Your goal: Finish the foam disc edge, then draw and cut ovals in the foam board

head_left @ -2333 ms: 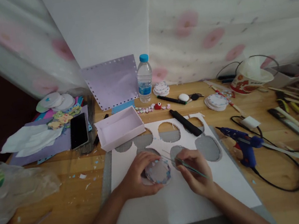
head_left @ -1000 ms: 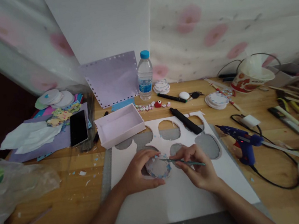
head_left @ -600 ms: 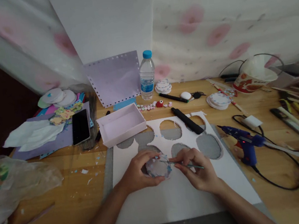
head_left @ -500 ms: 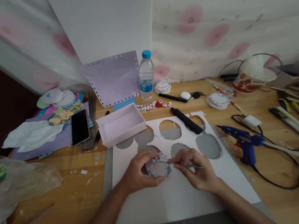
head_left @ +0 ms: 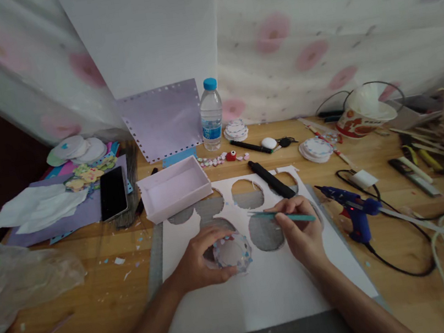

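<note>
My left hand [head_left: 196,259] grips a small round disc [head_left: 231,251] with a scalloped, coloured edge, held just above a white sheet [head_left: 264,282] with several round holes cut in it. My right hand [head_left: 302,229] holds thin teal tweezers [head_left: 283,215], lifted up and to the right of the disc, their tip pointing left over a cut-out hole. Both forearms reach in from the bottom edge.
A blue glue gun [head_left: 351,211] with its black cord lies right of the sheet. A pink tray [head_left: 173,187], black marker [head_left: 272,179], row of small beads [head_left: 221,159], water bottle [head_left: 210,115], phone [head_left: 111,186] and stacks of round discs [head_left: 318,149] sit behind. Sticks and tools crowd the right edge.
My right hand has drawn the tweezers away from the disc, up and to the right. My left hand keeps holding the disc in nearly the same place.
</note>
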`<state>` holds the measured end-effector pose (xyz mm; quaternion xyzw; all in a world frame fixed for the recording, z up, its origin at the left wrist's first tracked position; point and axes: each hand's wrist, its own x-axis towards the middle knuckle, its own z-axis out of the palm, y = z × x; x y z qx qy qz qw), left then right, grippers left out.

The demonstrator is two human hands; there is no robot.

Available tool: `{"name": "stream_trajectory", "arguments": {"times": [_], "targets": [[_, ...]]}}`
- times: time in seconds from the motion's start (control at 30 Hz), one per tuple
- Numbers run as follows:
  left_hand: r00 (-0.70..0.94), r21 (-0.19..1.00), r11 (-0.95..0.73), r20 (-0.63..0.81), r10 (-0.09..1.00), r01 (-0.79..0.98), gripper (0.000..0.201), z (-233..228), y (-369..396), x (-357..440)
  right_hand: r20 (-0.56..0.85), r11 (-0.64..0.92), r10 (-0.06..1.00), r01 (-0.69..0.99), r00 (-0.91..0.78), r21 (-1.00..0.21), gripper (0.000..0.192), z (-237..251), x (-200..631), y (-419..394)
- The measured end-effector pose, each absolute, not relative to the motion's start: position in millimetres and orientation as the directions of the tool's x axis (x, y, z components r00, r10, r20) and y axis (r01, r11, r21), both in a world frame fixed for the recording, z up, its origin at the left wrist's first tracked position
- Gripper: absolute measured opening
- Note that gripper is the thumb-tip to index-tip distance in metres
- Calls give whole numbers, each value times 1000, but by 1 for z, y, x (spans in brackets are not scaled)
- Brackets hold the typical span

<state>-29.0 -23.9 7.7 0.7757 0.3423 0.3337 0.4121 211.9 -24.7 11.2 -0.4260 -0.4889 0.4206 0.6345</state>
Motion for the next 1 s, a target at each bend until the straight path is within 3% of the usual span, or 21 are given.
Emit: {"name": "stream_trajectory", "arguments": {"times": [0.13, 0.3, 0.6, 0.77, 0.9, 1.0], "targets": [[596, 848, -463, 238, 767, 257, 61, 10, -28, -29, 126, 192, 936, -179, 328, -965, 29, 2, 217, -12], [603, 831, -470, 217, 767, 299, 63, 9, -28, -28, 33, 124, 933, -233, 357, -965, 32, -7, 217, -7], [601, 802, -485, 207, 772, 347, 61, 11, -25, -27, 65, 100, 944, -93, 325, -991, 32, -12, 211, -9], [607, 794, -509, 233, 760, 333, 75, 11, -28, -29, 64, 95, 946, -82, 317, -992, 32, -13, 212, -9], [411, 705, -536, 364, 835, 465, 56, 16, -21, -40, 43, 88, 944, -125, 326, -988, 32, -13, 212, -9], [140, 492, -429, 521, 842, 758, 43, 21, -7, -60, 24, 81, 941, -155, 339, -984, 32, -12, 211, -8]]}}
